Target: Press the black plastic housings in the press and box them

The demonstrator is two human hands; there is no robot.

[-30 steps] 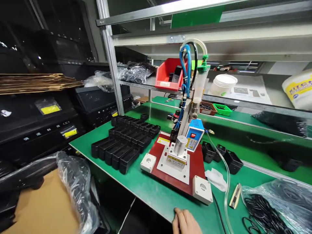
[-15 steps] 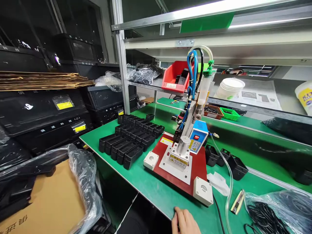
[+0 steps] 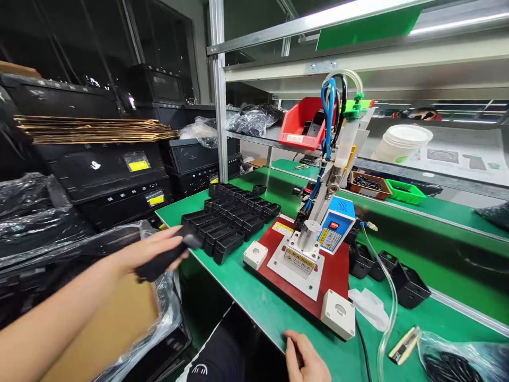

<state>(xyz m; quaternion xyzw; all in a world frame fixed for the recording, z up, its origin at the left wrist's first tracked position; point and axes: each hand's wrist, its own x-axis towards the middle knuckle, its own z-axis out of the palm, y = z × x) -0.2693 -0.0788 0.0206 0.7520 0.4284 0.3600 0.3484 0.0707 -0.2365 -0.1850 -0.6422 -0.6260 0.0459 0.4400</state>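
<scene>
Your left hand [image 3: 153, 252] was out of sight half a second ago; now your bare forearm stretches in from the lower left, and the hand is closed around a black plastic housing [image 3: 169, 257], thumb on top and fingers wrapped under it. The housing is carried level, in the air just off the left edge of the green bench [image 3: 246, 307], its far end close to the nearest row of the black housings [image 3: 230, 217] that stand grouped on the bench left of the dispensing fixture [image 3: 314, 249]. Below your hand sits the cardboard box lined with a clear plastic bag [image 3: 163, 302], left of the bench. Your view has also swung leftward, so the fixture now sits further right in the picture, and the bag of black rings [image 3: 461, 361] right of the fixture is nearly cut off.

Your right hand [image 3: 306, 358] has hardly moved: it rests palm down on the near edge of the bench, in front of the fixture's red base plate, fingers loosely curled, holding nothing you can see, though part of it lies below the frame
</scene>
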